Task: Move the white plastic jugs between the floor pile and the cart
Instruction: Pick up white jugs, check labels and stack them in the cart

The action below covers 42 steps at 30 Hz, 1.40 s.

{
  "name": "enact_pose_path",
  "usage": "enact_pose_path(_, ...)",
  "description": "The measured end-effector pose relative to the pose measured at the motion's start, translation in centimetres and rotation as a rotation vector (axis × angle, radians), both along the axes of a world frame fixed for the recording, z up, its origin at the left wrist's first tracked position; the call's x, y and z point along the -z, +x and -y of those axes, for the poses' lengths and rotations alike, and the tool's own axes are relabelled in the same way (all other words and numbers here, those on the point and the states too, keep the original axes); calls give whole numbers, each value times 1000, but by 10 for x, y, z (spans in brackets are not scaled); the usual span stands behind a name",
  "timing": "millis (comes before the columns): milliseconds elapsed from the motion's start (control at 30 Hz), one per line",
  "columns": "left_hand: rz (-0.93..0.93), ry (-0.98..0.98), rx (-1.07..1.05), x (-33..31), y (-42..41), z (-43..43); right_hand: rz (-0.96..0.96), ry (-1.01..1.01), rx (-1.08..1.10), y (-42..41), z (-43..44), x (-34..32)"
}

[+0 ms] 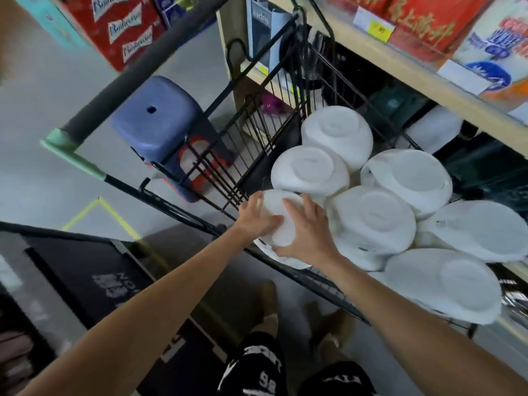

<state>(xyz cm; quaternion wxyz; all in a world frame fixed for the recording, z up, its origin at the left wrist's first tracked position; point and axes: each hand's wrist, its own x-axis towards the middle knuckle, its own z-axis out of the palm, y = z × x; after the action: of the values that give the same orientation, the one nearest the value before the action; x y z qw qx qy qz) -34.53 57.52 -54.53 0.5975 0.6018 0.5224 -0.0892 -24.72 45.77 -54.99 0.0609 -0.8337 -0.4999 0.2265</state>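
A white plastic jug [275, 207] is held at the near left corner of the cart [251, 138], base turned up, just beside the wire wall and the next jug. It is caught between both hands. The left hand [255, 215] is curled round its left flank with the thumb laid across the base. The right hand [310, 232] is pressed against the right flank, its fingers [291, 208] spread and nearly straight.

Whether the jug is being set down or lifted out cannot be told. Either way, the squeeze is best kept even from both sides, since the thin moulded wall is likely to be slick and to dent under a hard pinch. The jug should also be guided straight along the wire wall so that nothing is snagged on the bars.

The other jugs [371, 218] are packed base-up in the basket. They are round and matte white, each with a shallow circular recess in its base. The cart is made of thin black wire, with a dark padded handle [128, 81]. The floor pile is not seen.
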Motion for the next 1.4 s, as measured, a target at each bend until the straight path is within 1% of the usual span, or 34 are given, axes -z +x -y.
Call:
enact_pose_path(133,-48,-17,-36,4,0,-11,29,31,-23,-7,-13,9)
enact_pose_path(233,-75,-15,-66,7,-2,-14,13,22,-38,-8,-18,15)
enact_pose_path(467,-59,-38,-55,11,-2,-16,45,-30,-87,3,-27,21)
enact_pose_path(533,-73,-39,-68,11,-1,-16,25,-62,-129,7,-30,18)
enact_pose_path(600,-77,-45,-90,8,-1,-16,-41,-79,-131,10,-28,14)
enact_pose_path(667,-70,-34,-85,4,-1,-13,-147,-57,-70,13,-22,7)
enact_pose_path(733,-72,4,-38,-2,0,-11,-243,1,34,17,-12,-3)
enact_pose_path(867,-99,132,185,-32,24,-10,-387,104,264,38,10,-33)
enact_pose_path(900,-75,151,233,-46,36,-9,-411,134,323,46,16,-45)
enact_pose_path(967,31,204,307,-78,65,-5,-433,211,424,66,32,-73)
enact_pose_path(1133,341,322,495,-175,144,33,-375,374,561,125,97,-172)
enact_pose_path(1200,436,344,574,-216,173,60,-332,463,615,148,134,-215)
enact_pose_path(1300,580,399,660,-283,209,109,-208,590,685,169,196,-286)
enact_pose_path(1400,744,362,651,-351,237,172,-123,711,734,176,264,-352)
